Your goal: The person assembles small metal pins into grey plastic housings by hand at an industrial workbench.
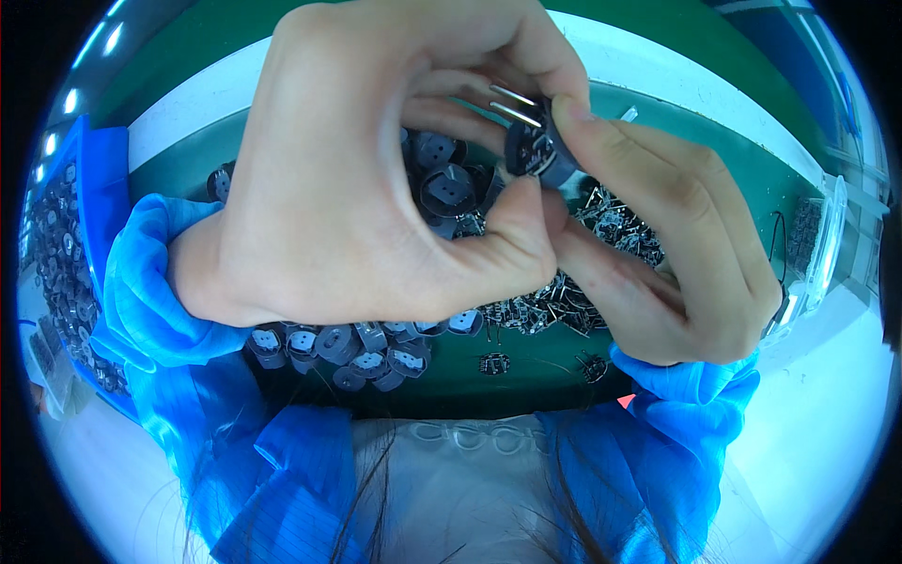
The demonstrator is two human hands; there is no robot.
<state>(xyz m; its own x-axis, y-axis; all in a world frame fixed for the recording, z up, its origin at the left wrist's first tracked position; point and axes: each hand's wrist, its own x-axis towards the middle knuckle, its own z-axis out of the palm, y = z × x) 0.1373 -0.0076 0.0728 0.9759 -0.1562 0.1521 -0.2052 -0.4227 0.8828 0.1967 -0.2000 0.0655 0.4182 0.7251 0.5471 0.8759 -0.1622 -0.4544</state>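
Up close, both my hands hold one small dark round plug housing (556,167). Two bright metal prongs stick out of it toward the upper left, and small metal parts show inside its open face. My left hand (348,179) curls round in a loop, its thumb at the housing's lower edge and its index finger bent over the top. My right hand (681,211) pinches the housing from the right with closed fingers. Below and behind the hands lie a pile of dark round housings (371,352) and a heap of small metal parts (540,315), partly hidden by the hands.
A blue bin (101,179) full of small dark pieces stands at the left. On the right is a clear plastic container (825,249). Two small loose parts, one a metal piece (494,363), lie on the green work surface (451,376) near my body.
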